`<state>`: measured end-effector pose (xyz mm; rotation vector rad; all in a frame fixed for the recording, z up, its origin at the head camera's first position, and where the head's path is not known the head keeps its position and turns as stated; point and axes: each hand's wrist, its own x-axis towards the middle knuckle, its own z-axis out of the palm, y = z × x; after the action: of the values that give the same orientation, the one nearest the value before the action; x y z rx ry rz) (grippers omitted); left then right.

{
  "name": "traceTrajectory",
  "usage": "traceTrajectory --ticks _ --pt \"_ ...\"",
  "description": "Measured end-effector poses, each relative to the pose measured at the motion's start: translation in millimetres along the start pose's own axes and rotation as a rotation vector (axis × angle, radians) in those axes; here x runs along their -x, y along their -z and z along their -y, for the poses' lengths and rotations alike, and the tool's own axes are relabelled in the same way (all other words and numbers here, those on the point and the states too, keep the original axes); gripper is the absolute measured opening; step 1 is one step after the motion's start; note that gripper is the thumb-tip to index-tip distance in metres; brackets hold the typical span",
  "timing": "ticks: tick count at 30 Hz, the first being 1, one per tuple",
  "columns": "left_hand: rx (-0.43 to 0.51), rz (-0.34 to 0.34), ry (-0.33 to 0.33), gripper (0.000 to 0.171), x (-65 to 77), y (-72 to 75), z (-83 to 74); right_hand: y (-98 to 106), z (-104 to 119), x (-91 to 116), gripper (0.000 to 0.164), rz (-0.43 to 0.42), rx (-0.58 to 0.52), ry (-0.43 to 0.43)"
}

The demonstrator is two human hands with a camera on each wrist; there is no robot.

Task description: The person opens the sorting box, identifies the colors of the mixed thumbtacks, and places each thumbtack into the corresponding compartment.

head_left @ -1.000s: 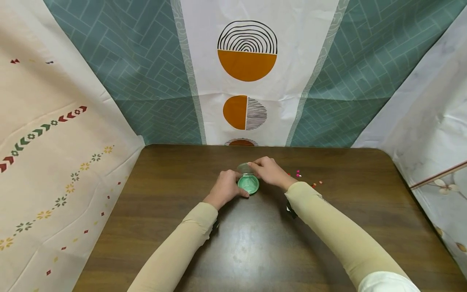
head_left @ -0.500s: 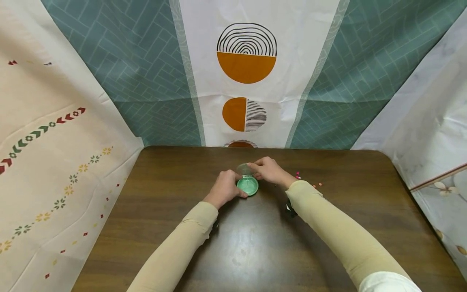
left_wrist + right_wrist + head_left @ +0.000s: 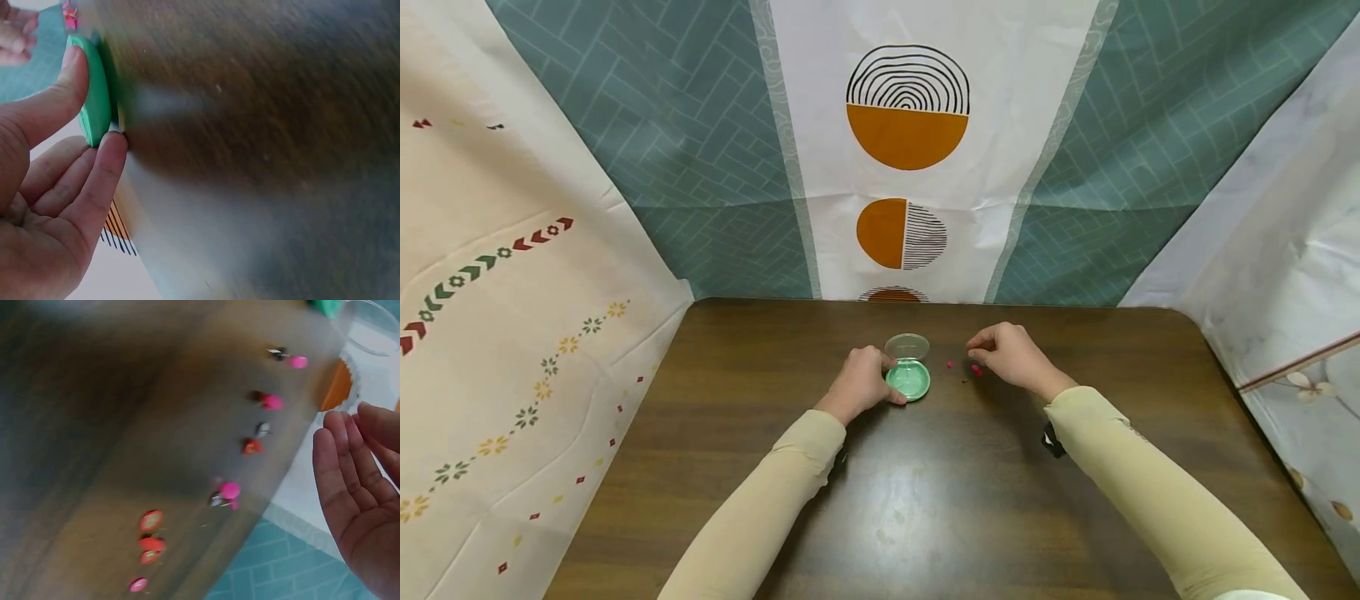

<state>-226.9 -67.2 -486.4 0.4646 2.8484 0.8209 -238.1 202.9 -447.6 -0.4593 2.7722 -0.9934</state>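
Wooden table, patterned cloth behind; your left hand grips the green case; your right hand, relaxed, has left its lid.

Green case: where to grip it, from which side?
I'd take the case by its round outer edge from the left, thumb near, fingers toward the far side, where the left hand has it. The body is low and round; the clear lid is open at the far side, so avoid gripping that.
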Motion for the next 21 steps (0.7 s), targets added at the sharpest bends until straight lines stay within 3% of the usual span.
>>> traceTrajectory --ticks 12,21 --pt "-0.002 0.008 -0.003 0.067 -1.6 -0.4 0.7 -16 -10 8 0.008 0.133 0.217 0.12" --pt "0.01 0.009 0.006 0.066 -1.0 1.5 0.3 -21 -10 5 0.006 0.183 0.251 0.132"
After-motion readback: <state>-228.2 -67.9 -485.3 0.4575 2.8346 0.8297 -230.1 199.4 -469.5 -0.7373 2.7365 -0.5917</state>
